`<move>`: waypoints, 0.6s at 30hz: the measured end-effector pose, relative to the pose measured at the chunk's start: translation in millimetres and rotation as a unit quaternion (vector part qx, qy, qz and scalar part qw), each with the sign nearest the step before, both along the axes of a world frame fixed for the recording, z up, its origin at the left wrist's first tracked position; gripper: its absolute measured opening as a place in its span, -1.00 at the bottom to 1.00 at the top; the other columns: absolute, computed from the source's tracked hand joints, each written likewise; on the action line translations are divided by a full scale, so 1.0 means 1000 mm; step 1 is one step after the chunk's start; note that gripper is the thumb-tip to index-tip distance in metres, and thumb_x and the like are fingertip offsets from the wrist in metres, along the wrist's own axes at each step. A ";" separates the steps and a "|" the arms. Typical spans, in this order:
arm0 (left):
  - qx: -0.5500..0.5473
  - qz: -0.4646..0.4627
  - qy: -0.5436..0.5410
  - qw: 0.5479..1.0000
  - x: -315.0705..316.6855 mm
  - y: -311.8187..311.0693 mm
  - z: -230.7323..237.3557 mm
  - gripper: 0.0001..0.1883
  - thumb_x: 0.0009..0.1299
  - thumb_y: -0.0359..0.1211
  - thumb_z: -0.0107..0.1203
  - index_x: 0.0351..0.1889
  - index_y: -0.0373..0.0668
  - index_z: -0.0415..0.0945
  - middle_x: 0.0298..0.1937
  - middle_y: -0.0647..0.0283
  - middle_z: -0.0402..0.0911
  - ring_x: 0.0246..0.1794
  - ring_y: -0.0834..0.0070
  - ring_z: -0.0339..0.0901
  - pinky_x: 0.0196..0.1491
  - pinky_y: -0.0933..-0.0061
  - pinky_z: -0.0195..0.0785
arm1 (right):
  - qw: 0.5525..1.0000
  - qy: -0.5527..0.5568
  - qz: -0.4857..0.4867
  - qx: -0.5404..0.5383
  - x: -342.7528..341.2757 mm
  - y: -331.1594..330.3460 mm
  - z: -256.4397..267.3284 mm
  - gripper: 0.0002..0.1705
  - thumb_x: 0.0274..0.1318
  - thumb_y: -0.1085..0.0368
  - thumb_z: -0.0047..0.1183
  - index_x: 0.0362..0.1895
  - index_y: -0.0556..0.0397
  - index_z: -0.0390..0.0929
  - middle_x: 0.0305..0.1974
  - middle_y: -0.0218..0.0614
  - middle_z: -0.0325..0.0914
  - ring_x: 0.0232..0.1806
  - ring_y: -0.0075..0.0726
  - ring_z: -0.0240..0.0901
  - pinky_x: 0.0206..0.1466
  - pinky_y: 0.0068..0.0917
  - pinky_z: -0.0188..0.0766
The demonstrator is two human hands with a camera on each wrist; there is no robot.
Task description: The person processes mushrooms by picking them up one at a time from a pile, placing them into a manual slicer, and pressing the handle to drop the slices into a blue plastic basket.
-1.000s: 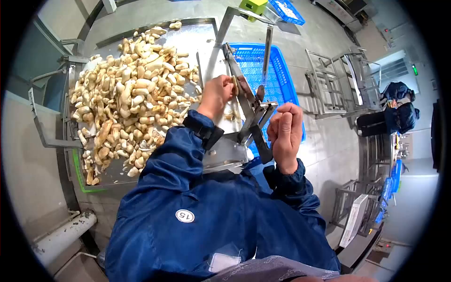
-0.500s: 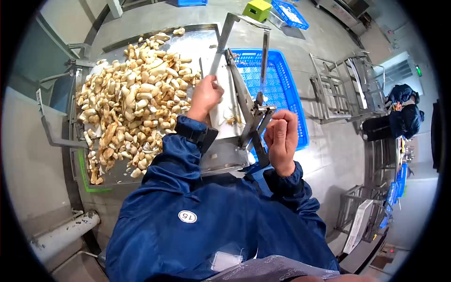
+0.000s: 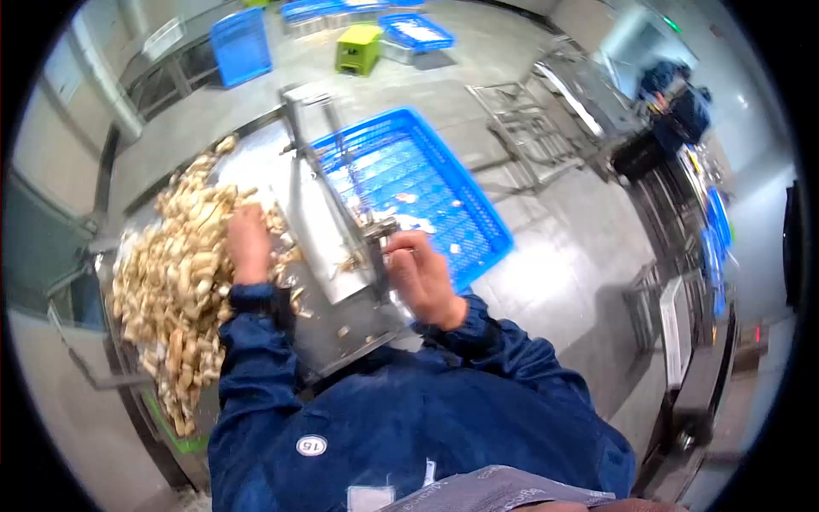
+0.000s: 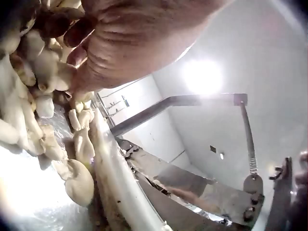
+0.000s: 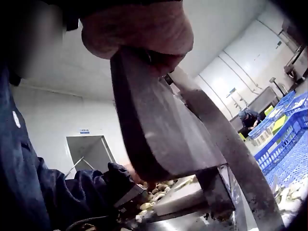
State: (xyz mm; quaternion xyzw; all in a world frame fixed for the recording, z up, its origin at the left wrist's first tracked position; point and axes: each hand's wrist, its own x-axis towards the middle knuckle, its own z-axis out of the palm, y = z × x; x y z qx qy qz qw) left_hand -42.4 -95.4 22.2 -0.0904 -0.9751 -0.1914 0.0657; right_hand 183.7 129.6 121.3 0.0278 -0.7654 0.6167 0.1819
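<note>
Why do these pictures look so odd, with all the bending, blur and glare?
Head view: edges bend into black corners; the left hand and mushrooms look smeared, probably by movement; the floor has a glare patch. Left wrist view: the ceiling light is blown out white. Right wrist view: the right hand is shadowed; a dark blur fills the upper left.

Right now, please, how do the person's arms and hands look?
Both arms wear long, loose, slightly shiny dark blue fabric sleeves. The left hand and right hand are bare, without gloves. A black band-like device sits at the left wrist. What the right wrist wears is unclear.
</note>
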 end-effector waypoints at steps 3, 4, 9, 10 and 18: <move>0.045 -0.085 0.143 0.985 0.009 -0.005 0.016 -0.84 0.27 -0.41 0.08 -0.22 -0.23 0.54 -0.18 0.04 0.57 -0.14 0.06 0.47 -0.04 0.11 0.31 | 0.999 -0.009 0.004 0.033 0.003 0.002 0.017 -0.80 0.39 0.24 -0.14 -0.05 0.06 0.42 -0.25 -0.12 0.49 -0.23 -0.08 0.49 -0.13 -0.33 0.39; 0.008 -0.028 0.088 0.996 0.011 0.000 0.025 -0.81 0.27 -0.40 0.10 -0.17 -0.22 0.56 -0.19 0.06 0.57 -0.10 0.10 0.47 -0.01 0.14 0.31 | 0.999 -0.035 0.007 0.026 0.006 0.002 0.017 -0.79 0.40 0.21 -0.15 -0.04 0.04 0.41 -0.28 -0.13 0.49 -0.27 -0.04 0.51 -0.17 -0.29 0.40; 0.293 -0.127 -0.080 0.944 0.000 0.037 -0.002 -0.74 0.40 -0.25 0.14 -0.10 -0.25 0.51 -0.31 0.19 0.60 -0.36 0.40 0.56 -0.29 0.37 0.44 | 0.997 0.043 -0.010 0.071 0.006 0.002 0.002 -0.75 0.43 0.12 -0.21 -0.02 -0.03 0.36 -0.34 -0.16 0.49 -0.33 -0.02 0.52 -0.23 -0.26 0.40; 0.365 -0.103 -0.166 0.910 0.019 0.059 0.018 -0.72 0.43 -0.23 0.13 -0.07 -0.24 0.45 -0.37 0.22 0.60 -0.46 0.51 0.54 -0.44 0.48 0.43 | 0.996 0.055 -0.015 0.075 0.005 0.002 0.000 -0.75 0.43 0.11 -0.22 -0.02 -0.03 0.35 -0.35 -0.16 0.49 -0.34 -0.02 0.52 -0.24 -0.25 0.40; 0.454 -0.183 -0.167 0.856 0.025 0.079 -0.023 -0.76 0.44 -0.32 0.10 -0.19 -0.38 0.48 -0.37 0.20 0.60 -0.42 0.59 0.52 -0.36 0.55 0.42 | 0.998 0.002 -0.007 0.068 0.010 0.000 -0.004 -0.77 0.41 0.16 -0.16 -0.02 0.00 0.39 -0.29 -0.19 0.51 -0.25 -0.12 0.54 -0.17 -0.37 0.41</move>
